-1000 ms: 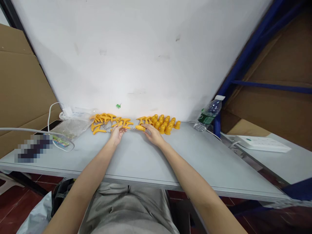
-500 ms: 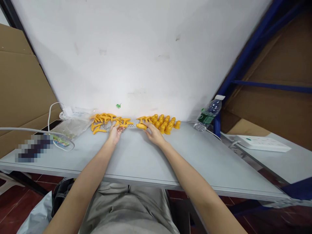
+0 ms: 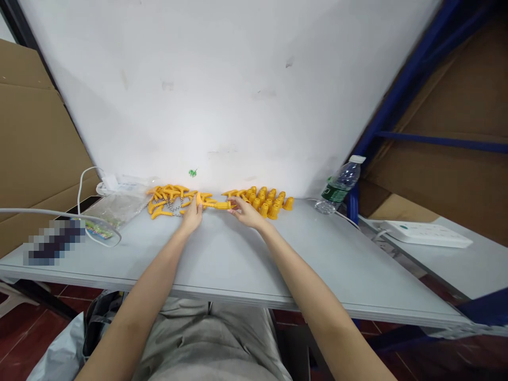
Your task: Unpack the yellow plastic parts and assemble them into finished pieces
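Note:
My left hand [image 3: 192, 216] is closed on a yellow T-shaped handle [image 3: 199, 199], turned upright in its fingers. Opposite it, my right hand [image 3: 243, 212] pinches the end of a yellow ribbed cup [image 3: 221, 205] lying on its side. The cup is lined up with the handle's shaft. I cannot tell how far the shaft sits inside the cup. More yellow T-shaped handles [image 3: 162, 211] with twisted or beaded metal shafts lie in a pile left of and behind my left hand. Upside-down yellow cups [image 3: 273, 211] stand in rows just right of my right hand.
A clear plastic bag [image 3: 123, 207] and a white cable [image 3: 81, 190] lie on the left of the grey table [image 3: 238, 264]. A water bottle [image 3: 340, 188] leans at the right back. Beyond it sits a white power strip [image 3: 428, 234]. A white wall [image 3: 238, 106] stands behind.
My left hand has lifted a handle from the pile and turned it upright. The cup in my right hand has shifted slightly left and now meets the handle's shaft.

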`<move>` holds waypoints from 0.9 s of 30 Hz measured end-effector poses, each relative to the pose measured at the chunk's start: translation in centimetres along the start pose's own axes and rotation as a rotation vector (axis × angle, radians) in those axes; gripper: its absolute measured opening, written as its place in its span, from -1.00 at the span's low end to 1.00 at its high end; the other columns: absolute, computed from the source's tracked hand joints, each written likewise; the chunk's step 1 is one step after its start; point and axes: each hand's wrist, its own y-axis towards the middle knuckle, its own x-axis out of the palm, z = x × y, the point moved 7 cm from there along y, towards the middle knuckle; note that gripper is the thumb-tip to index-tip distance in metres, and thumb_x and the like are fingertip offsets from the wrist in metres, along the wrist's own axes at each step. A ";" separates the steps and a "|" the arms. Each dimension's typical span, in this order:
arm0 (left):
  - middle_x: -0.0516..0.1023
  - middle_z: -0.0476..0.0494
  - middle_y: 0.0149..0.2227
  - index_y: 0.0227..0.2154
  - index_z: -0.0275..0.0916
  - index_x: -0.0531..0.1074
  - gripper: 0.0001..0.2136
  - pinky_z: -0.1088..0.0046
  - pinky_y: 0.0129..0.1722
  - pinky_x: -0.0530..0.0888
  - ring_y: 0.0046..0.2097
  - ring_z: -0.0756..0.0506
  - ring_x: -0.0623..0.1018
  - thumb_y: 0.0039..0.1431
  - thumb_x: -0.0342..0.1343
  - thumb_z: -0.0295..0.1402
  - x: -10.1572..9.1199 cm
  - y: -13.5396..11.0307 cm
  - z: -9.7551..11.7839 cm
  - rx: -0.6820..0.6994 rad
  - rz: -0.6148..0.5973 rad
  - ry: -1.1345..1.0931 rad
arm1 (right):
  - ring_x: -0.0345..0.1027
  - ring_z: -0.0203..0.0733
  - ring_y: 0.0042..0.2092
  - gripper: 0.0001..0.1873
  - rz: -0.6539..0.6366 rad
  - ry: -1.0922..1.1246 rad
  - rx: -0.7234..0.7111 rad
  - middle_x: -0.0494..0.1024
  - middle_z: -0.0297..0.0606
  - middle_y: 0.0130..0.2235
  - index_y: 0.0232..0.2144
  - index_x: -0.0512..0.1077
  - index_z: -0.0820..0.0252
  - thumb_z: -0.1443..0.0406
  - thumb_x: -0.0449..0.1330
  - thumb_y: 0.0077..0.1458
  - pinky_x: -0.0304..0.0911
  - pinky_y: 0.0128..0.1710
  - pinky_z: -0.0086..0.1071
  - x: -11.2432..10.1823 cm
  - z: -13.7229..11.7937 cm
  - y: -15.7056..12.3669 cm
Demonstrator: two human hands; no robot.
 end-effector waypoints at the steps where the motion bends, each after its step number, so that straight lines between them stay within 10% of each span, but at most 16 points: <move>1: 0.58 -0.24 -0.16 0.22 -0.21 0.26 -0.49 0.34 -0.11 0.49 -0.18 -0.14 0.58 0.25 0.11 -0.17 -0.1 -0.1 0.1 0.033 -0.015 0.072 | 0.51 -0.11 -0.16 -0.57 -0.020 0.056 0.050 0.54 -0.07 -0.06 0.07 0.36 0.20 0.17 0.17 0.19 0.38 -0.02 -0.11 0.0 0.2 0.2; 10: 0.58 -0.21 -0.15 0.15 -0.20 0.35 -0.59 0.22 0.02 0.43 -0.09 -0.20 0.54 0.24 -0.01 -0.43 0.7 -0.9 1.8 0.224 -0.159 0.534 | 0.35 -0.33 -0.55 -0.49 0.075 0.339 0.446 0.53 -0.27 -0.48 -0.50 0.38 0.21 -0.11 0.16 0.12 0.28 -0.42 -0.41 0.2 1.1 -0.9; 20: 0.47 -0.09 -0.36 -0.23 -0.11 0.45 -0.81 0.25 0.04 0.42 -0.19 -0.14 0.52 0.11 0.10 -0.51 0.6 -1.3 2.6 0.152 -0.082 0.141 | 0.52 -0.26 -0.37 -0.42 0.018 0.519 0.385 0.62 -0.24 -0.19 -0.01 0.43 0.12 0.00 0.37 -0.02 0.43 -0.24 -0.34 -0.6 -0.6 -2.5; 27: 0.49 -0.10 -0.35 -0.27 -0.11 0.46 -0.83 0.23 0.08 0.39 -0.16 -0.15 0.50 0.09 0.14 -0.49 0.9 -1.9 4.2 0.165 -0.104 0.083 | 0.26 -0.32 -0.69 -0.33 0.082 0.503 0.534 0.51 -0.20 -0.63 -0.52 0.42 0.21 -0.25 0.02 0.13 0.27 -0.61 -0.43 0.4 0.4 -2.4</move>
